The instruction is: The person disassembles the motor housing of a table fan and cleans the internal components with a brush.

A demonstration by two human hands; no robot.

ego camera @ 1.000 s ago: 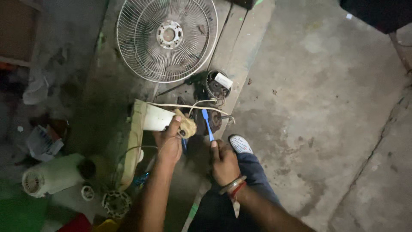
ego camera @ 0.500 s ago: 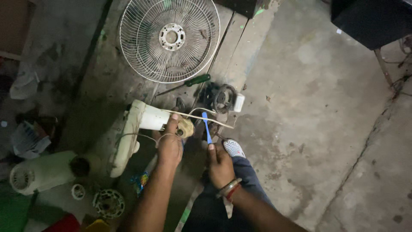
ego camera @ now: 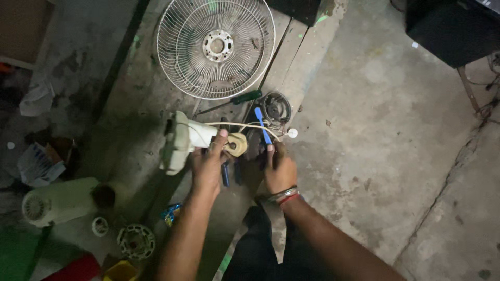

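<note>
Low over the concrete floor (ego camera: 396, 130), both hands work at a pale fan motor housing (ego camera: 182, 139); left hand (ego camera: 208, 166) grips its neck end, fingers (ego camera: 221, 140) wrapped and clamped around the cream round knob-like part (ego camera: 238, 144); right hand (ego camera: 278, 169) is closed on a blue-handled tool (ego camera: 263, 126), whose handle sticks up and away from the fist; two bangles (ego camera: 284, 195) sit on that wrist; a thin white wire (ego camera: 245, 125) arcs from the housing past the tool.

Beyond the hands, a wire fan guard (ego camera: 216, 48) lies flat on a wooden plank (ego camera: 284, 62); a green-handled screwdriver (ego camera: 237, 100) lies just beside its rim; a dark round motor part with copper windings (ego camera: 276, 106) lies near the screwdriver's handle; a small white round piece (ego camera: 292, 133) sits beside it.

At the left edge, a pale cylindrical fan casing (ego camera: 57, 200) lies on its side, its open end dark, contents not discernible; a small ring (ego camera: 100, 226) and a round vented disc (ego camera: 136, 241) lie near it; crumpled packaging (ego camera: 39, 164) lies farther left; a dark box (ego camera: 448, 26) stands at the top right.
</note>
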